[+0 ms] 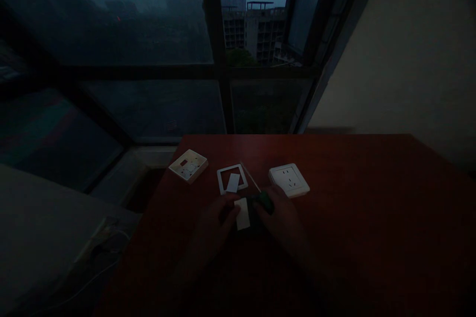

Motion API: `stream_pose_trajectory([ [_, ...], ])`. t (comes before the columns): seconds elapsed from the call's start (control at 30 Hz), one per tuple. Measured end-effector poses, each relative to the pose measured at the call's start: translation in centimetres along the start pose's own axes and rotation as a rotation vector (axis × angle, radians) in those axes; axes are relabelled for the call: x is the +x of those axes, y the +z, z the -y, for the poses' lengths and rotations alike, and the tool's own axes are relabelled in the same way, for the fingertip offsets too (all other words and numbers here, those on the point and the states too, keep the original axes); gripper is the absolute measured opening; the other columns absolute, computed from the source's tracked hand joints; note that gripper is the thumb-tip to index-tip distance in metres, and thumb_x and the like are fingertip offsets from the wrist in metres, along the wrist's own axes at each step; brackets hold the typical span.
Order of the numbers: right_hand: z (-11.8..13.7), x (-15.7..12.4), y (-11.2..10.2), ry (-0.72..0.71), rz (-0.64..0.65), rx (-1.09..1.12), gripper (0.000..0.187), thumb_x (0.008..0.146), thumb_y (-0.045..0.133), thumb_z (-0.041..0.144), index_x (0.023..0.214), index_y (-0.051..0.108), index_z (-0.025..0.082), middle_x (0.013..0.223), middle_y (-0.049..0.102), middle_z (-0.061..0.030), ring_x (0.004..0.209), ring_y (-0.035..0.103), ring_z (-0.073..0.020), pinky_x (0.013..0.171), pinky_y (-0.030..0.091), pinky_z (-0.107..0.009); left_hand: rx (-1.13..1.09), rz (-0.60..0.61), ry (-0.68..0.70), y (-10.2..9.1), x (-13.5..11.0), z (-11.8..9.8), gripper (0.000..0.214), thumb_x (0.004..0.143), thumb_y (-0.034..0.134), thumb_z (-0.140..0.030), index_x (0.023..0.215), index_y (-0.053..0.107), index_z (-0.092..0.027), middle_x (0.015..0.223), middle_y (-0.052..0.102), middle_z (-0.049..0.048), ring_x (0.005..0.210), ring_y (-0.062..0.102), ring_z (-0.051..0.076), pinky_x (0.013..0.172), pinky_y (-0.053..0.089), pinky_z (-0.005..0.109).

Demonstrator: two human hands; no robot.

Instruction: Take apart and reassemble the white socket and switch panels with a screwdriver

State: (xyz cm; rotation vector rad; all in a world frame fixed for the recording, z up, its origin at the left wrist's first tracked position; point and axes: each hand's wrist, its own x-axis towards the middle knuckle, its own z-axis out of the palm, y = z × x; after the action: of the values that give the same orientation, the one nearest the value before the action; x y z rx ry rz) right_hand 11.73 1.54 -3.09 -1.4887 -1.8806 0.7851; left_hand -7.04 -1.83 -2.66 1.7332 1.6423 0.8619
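Observation:
The scene is very dark. Both my hands rest close together on a red table (353, 198), near its middle. My left hand (215, 223) has its fingers curled around the left side of a small white rectangular piece (243, 214). My right hand (280, 218) is closed on a dark object with a screwdriver (253, 183) whose thin shaft points up and left. Just beyond lies a white square frame (224, 178) with a white rocker piece (233, 183) inside it.
A white wall socket (289, 180) lies right of the frame. A white switch back module (188, 165) sits at the table's far left edge. Behind the table is a large window (148, 34) and a pale wall (401, 59) at right. A grey surface with cables (92, 252) lies left.

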Motion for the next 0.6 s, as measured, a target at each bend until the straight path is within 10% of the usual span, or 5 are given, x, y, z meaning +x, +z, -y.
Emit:
stream_pose_trajectory([
  [0.6,-0.84,0.0,0.66,-0.051,0.124,0.096,0.031,0.082,0.057,0.022,0.113,0.062,0.019,0.11,0.066,-0.0086,0.102,0.06,-0.0218,0.09,0.045,-0.035,0.102,-0.01,0.141,0.07,0.06,0.34,0.025,0.086,0.056,-0.024,0.11,0.06,-0.024,0.117,0.056,0.0072,0.108,0.056,0.022,0.092,0.048,0.036],
])
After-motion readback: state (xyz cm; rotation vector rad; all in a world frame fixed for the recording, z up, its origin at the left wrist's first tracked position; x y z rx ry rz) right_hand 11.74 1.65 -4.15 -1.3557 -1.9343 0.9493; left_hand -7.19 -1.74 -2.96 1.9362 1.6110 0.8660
